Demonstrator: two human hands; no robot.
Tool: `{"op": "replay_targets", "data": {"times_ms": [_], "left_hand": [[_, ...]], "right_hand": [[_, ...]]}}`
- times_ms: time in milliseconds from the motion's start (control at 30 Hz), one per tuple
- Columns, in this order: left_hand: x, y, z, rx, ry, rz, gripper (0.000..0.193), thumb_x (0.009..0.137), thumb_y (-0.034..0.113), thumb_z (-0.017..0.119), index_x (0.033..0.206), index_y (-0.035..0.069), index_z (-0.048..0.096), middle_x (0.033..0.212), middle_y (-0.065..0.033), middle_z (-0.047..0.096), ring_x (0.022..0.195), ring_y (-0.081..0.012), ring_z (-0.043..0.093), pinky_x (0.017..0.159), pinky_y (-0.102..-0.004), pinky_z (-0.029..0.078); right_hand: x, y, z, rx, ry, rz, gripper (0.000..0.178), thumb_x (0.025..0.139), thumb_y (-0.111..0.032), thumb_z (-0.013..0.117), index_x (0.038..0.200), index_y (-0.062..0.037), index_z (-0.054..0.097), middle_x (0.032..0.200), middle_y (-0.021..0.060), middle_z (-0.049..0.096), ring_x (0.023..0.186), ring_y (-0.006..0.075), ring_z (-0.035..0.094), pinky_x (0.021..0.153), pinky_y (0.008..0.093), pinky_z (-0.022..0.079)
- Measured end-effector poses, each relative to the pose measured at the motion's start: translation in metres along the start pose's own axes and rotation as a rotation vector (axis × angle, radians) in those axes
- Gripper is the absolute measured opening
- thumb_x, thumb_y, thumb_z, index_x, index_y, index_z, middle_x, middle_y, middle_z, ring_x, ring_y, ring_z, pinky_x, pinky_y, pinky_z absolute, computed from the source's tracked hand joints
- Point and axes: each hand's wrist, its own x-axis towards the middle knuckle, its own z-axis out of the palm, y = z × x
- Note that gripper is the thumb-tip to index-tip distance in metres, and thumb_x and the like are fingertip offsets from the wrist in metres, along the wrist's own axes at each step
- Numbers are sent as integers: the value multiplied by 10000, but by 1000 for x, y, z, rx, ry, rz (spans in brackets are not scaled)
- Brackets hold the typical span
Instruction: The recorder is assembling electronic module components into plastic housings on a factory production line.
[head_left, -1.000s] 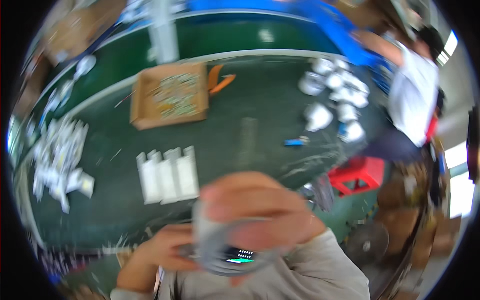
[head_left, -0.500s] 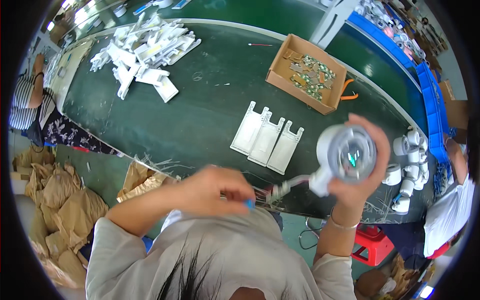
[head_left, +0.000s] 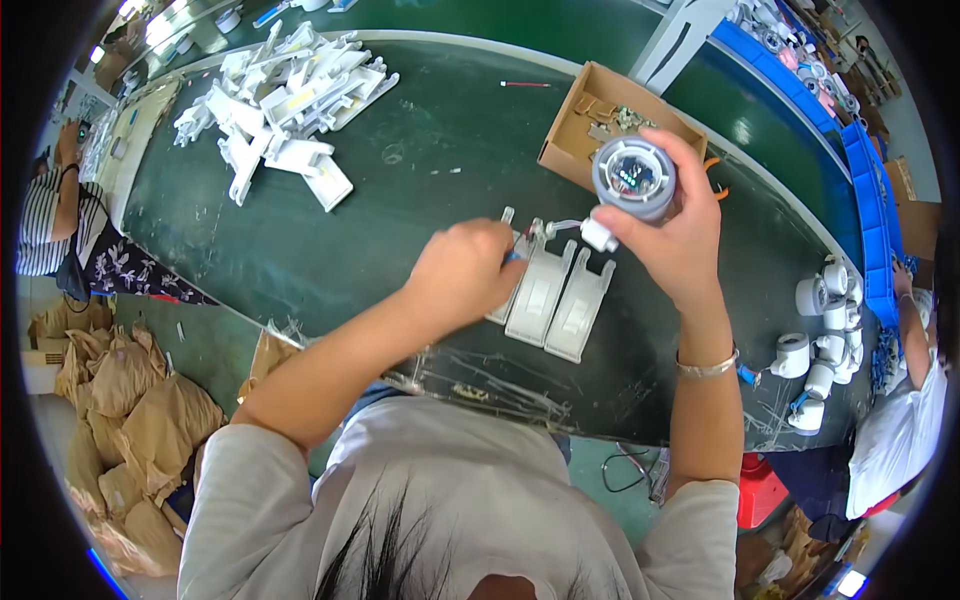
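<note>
The person's right hand (head_left: 685,235) grasps a round grey-and-white housing (head_left: 634,182) in its fingers — above the worktop (head_left: 400,215), on the near side of the cardboard box (head_left: 562,140). The left hand (head_left: 462,268) pinches a small blue piece (head_left: 516,256) by three white plastic panels (head_left: 578,310).

The dark green counter (head_left: 270,255), scuffed along its near edge, carries heaped white plastic pieces (head_left: 290,100) far left, a thin wire (head_left: 527,84) far centre, a cardboard box (head_left: 568,160) right of it, flat white panels (head_left: 541,300) around the middle and white rounded housings (head_left: 830,347) at right.
</note>
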Motion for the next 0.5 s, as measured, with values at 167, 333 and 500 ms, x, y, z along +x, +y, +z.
{"op": "replay_targets", "data": {"times_ms": [167,333,500], "left_hand": [[-4,3,-18,91,11,42,156,714,175,634,724,31,575,657,-118,559,587,-309,567,537,-396,462],[77,-30,-94,324,291,-42,143,649,178,610,668,40,577,655,-144,565,583,-318,577,518,-408,468],[235,-89,-113,682,142,-141,215,673,253,593,763,62,634,776,-154,630,739,-314,617,653,-407,494]], "right_hand": [[34,-15,8,123,-53,-11,641,573,-148,817,1108,-8,492,1007,87,578,931,155,563,819,276,457],[127,15,46,297,34,52,625,663,-219,774,1132,21,437,949,108,592,875,152,566,763,282,463],[233,78,74,358,88,586,733,666,-80,723,1251,60,303,1101,202,514,994,253,544,801,344,462]]}}
